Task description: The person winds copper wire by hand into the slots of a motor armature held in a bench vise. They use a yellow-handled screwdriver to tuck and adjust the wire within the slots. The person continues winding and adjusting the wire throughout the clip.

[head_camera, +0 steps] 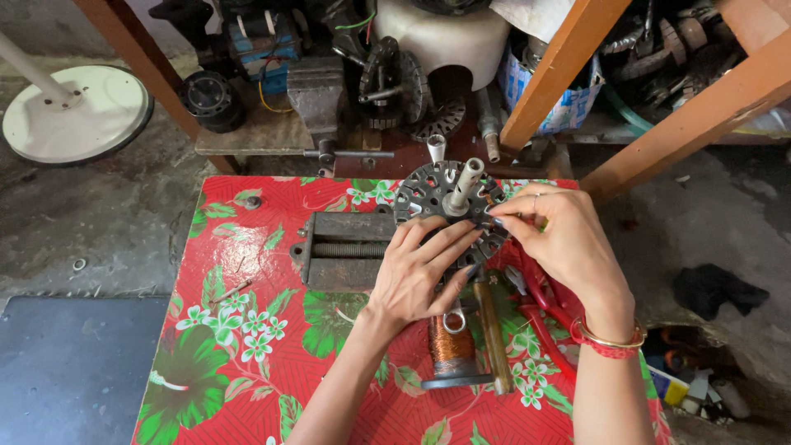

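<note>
The left hand (424, 268) lies open on the slotted metal stator (449, 206). At its 3 o'clock, the right hand (560, 235) pinches the stator's rim above the table (247, 330).

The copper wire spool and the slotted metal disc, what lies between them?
In the head view, the left hand lies between the copper wire spool and the slotted metal disc, fingers resting on the disc's near edge.
</note>
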A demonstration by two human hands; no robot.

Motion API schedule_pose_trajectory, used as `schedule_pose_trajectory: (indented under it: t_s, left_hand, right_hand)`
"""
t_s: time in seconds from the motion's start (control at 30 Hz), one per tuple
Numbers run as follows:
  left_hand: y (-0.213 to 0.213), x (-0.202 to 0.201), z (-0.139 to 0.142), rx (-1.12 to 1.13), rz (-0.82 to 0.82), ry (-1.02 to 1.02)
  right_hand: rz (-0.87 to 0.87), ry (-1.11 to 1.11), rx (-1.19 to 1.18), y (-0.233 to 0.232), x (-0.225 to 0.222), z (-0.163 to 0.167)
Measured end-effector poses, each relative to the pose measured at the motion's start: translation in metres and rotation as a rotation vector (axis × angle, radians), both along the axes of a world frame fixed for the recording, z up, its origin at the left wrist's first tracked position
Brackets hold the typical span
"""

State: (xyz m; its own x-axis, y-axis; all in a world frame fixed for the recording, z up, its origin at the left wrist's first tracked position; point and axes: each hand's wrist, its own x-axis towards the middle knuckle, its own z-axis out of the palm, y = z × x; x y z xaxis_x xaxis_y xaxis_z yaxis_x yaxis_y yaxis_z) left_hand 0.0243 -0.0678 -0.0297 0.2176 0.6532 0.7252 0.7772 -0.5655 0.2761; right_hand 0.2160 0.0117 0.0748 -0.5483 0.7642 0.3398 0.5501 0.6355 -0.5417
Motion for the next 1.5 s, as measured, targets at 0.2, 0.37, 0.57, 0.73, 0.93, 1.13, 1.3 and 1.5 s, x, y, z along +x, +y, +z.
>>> schedule_pose_trajectory:
  t_s: [0.2, 0.37, 0.57, 0.73, 0.93, 1.13, 1.3, 1.5]
  left_hand:
    - [0.000, 0.000, 0.000, 0.011, -0.007, -0.012]
    - [0.000, 0.001, 0.000, 0.006, -0.001, -0.023]
    - [0.000, 0.000, 0.001, 0.006, 0.001, -0.022]
    - [0.000, 0.000, 0.002, 0.016, 0.004, -0.020]
    - [-0.001, 0.001, 0.003, 0.021, 0.004, -0.032]
    - [-0.002, 0.001, 0.005, 0.020, 0.005, -0.034]
    - [-0.002, 0.001, 0.006, 0.030, 0.005, -0.034]
    - [-0.001, 0.001, 0.005, 0.047, 0.008, -0.026]
  right_hand:
    - [-0.152, -0.057, -0.227, 0.003, 0.009, -0.003]
    - [-0.083, -0.094, -0.421, 0.011, 0.023, -0.008]
    - [-0.082, -0.042, -0.471, 0.017, 0.026, -0.014]
    - [-0.096, -0.087, -0.553, 0.020, 0.024, -0.018]
    - [-0.112, -0.083, -0.604, 0.030, 0.025, -0.031]
    - [-0.064, -0.055, -0.767, 0.051, 0.033, -0.056]
    - [0.009, -0.033, -0.900, 0.065, 0.023, -0.077]
    - [-0.023, -0.010, -0.934, 0.056, 0.010, -0.082]
